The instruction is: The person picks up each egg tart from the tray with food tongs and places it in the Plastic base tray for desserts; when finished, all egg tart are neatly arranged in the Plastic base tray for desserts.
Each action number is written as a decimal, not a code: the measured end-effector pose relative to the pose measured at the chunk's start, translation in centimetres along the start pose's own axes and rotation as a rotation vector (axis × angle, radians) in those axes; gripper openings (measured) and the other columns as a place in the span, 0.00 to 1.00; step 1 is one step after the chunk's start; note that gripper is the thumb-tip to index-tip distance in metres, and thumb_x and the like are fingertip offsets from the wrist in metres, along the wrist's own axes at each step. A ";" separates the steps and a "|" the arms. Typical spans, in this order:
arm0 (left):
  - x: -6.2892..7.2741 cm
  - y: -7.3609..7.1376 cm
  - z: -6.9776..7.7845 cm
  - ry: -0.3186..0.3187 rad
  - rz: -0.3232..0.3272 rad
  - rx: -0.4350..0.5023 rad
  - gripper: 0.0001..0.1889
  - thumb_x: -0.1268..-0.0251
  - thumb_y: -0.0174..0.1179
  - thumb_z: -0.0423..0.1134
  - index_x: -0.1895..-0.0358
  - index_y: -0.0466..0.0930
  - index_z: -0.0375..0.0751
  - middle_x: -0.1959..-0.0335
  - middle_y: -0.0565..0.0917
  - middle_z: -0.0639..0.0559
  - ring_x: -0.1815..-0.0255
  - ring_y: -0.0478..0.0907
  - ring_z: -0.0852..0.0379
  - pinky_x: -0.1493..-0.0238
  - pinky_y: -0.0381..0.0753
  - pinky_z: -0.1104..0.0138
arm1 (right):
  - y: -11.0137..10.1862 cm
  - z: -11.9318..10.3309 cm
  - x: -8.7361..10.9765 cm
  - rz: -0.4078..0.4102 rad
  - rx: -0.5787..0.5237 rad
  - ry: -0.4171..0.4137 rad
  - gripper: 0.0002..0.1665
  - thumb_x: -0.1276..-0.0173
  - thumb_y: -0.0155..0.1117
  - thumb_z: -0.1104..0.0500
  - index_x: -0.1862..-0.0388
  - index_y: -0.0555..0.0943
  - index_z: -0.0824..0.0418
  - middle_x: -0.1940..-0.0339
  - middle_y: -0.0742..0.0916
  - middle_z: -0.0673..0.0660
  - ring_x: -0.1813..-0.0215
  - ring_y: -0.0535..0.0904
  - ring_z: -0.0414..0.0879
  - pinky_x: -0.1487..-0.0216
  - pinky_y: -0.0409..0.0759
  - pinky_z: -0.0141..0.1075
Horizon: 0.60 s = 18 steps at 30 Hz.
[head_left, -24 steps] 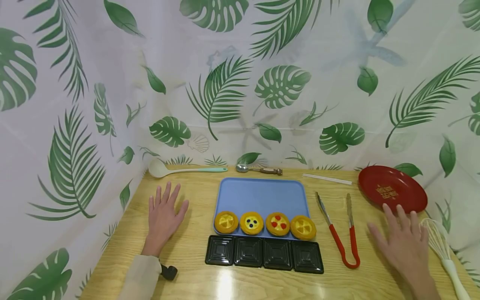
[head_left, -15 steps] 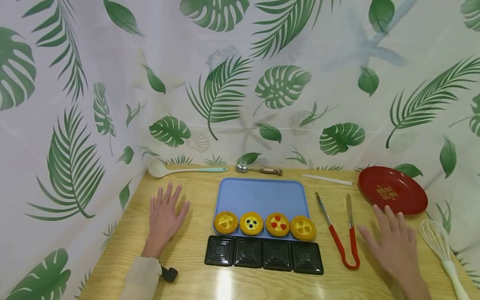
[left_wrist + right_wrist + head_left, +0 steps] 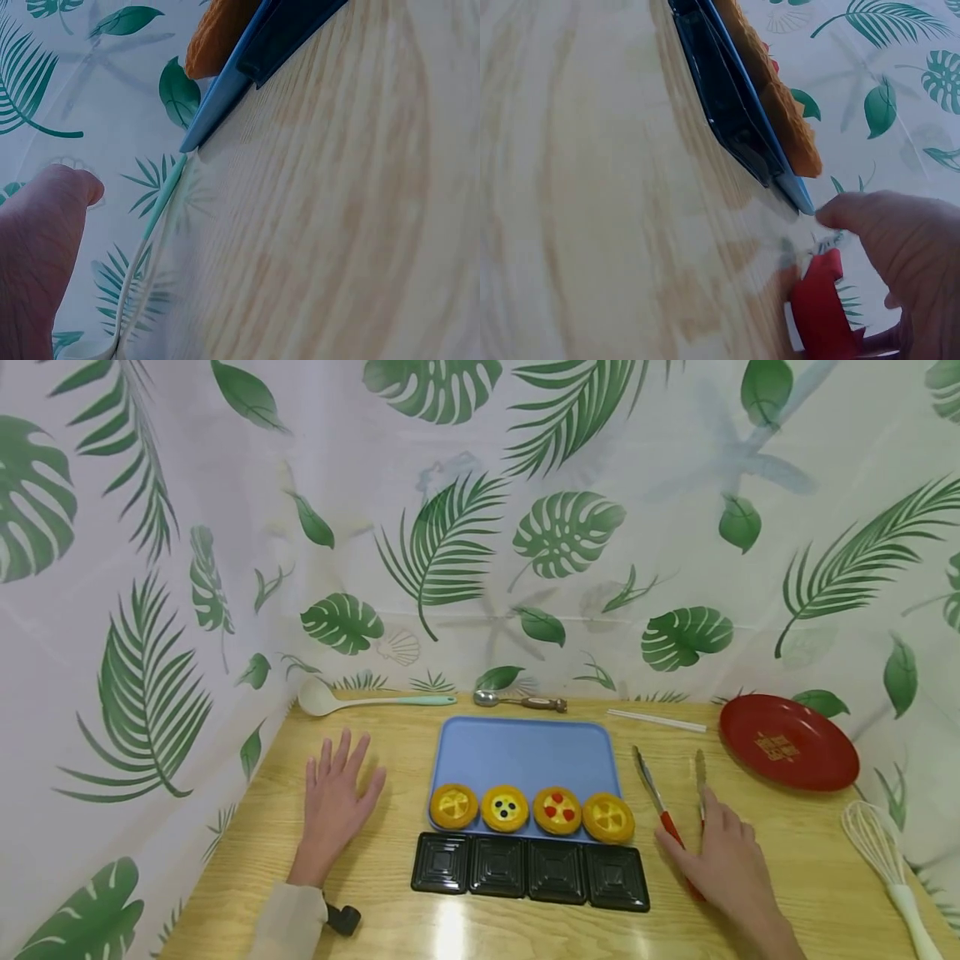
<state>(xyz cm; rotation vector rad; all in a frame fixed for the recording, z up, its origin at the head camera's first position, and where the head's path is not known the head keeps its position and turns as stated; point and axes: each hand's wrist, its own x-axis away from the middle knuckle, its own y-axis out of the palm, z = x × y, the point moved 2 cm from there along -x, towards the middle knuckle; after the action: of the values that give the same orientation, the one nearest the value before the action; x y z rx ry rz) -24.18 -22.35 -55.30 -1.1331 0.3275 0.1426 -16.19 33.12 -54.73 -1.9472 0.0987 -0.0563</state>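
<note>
Red-handled metal tongs (image 3: 651,783) lie with their arms spread on the wooden table, right of the blue tray. Over their handles is my right hand (image 3: 723,860), hiding the bend. Its thumb extends on the left side and its fingers overlap the right arm of the tongs. In the right wrist view, the thumb (image 3: 889,225) stands apart from the red handle (image 3: 825,307). My left hand (image 3: 337,806) holds nothing, fingers spread, left of the tray and below the ladle (image 3: 318,697). In the left wrist view only its thumb (image 3: 45,240) shows.
Several egg tarts (image 3: 505,808) line the front of the blue tray (image 3: 525,752), with black square trays (image 3: 498,864) before it. Behind lie a scoop-like spoon (image 3: 487,697) and white chopsticks (image 3: 656,720). A red plate (image 3: 813,743) and a whisk (image 3: 877,843) are at right.
My right hand has moved left, from beside the red plate and whisk to over the tongs' handles. The left hand has shifted only slightly.
</note>
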 end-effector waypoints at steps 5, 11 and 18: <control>0.5 -0.1 0.6 -0.003 0.006 0.033 0.36 0.20 0.51 0.62 0.17 0.62 0.49 0.15 0.54 0.42 0.14 0.42 0.34 0.21 0.41 0.33 | 0.5 -0.3 -0.3 0.008 0.013 0.043 0.65 0.31 0.67 0.32 0.20 0.49 0.76 0.41 0.71 0.86 0.43 0.68 0.80 0.44 0.72 0.71; 0.9 0.3 1.0 -0.011 0.002 0.090 0.36 0.19 0.51 0.61 0.16 0.60 0.49 0.15 0.54 0.41 0.14 0.43 0.34 0.21 0.41 0.33 | 0.2 -0.4 -0.8 0.002 -0.034 0.110 0.62 0.36 0.74 0.41 0.28 0.54 0.84 0.50 0.75 0.84 0.51 0.76 0.77 0.51 0.78 0.67; 1.3 1.2 1.5 0.010 -0.024 0.200 0.36 0.19 0.50 0.60 0.15 0.57 0.51 0.14 0.53 0.43 0.15 0.46 0.34 0.20 0.44 0.34 | -1.2 0.3 -1.1 -0.035 -0.065 0.142 0.48 0.39 0.76 0.39 0.47 0.74 0.83 0.64 0.81 0.71 0.62 0.79 0.62 0.63 0.80 0.54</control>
<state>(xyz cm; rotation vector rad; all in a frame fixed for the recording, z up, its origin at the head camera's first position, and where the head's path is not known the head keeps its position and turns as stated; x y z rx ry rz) -23.04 -20.56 -56.17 -0.9397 0.3296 0.0805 -17.22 33.96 -53.74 -2.0083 0.1620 -0.2175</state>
